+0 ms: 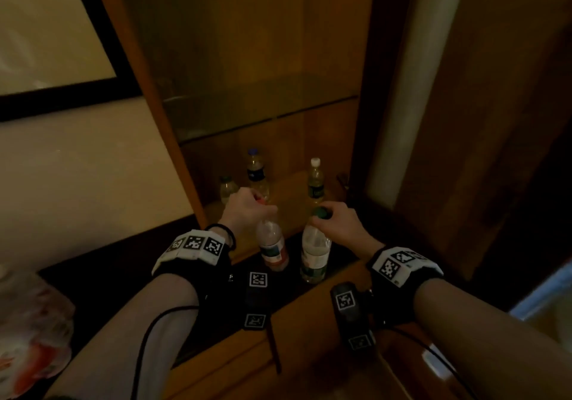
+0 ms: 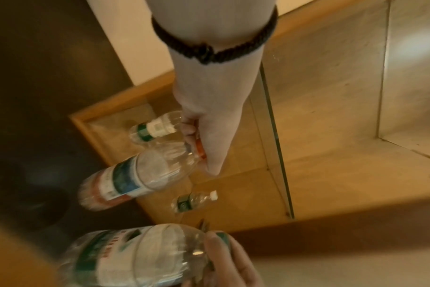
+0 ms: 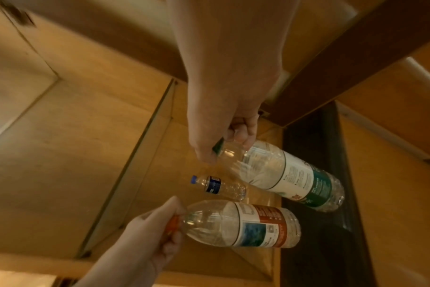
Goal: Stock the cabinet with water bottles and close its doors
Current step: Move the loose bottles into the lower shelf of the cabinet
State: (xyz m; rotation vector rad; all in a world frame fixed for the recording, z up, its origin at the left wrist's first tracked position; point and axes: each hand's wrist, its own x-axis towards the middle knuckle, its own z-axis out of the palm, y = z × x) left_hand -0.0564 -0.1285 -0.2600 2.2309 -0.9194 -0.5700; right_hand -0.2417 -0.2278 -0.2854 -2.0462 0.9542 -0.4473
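Note:
My left hand [image 1: 247, 206] grips the orange cap of a clear bottle with a red and blue label [image 1: 272, 249], and its fingers [image 2: 190, 134] curl round the cap. My right hand [image 1: 334, 218] grips the green cap of a larger bottle with a white and green label [image 1: 315, 252]. Both bottles hang upright just in front of the open wooden cabinet's bottom shelf [image 1: 288, 189]. Three bottles stand inside: a green-capped one [image 1: 227, 187] at left, a blue-capped one [image 1: 256, 170] and a white-capped one [image 1: 315, 179].
A glass shelf [image 1: 263, 111] spans the cabinet above the bottles. An open door [image 1: 495, 121] with a pale edge stands at right. A plastic bag [image 1: 31, 322] lies at lower left, and a wooden surface [image 1: 263, 353] runs below my wrists.

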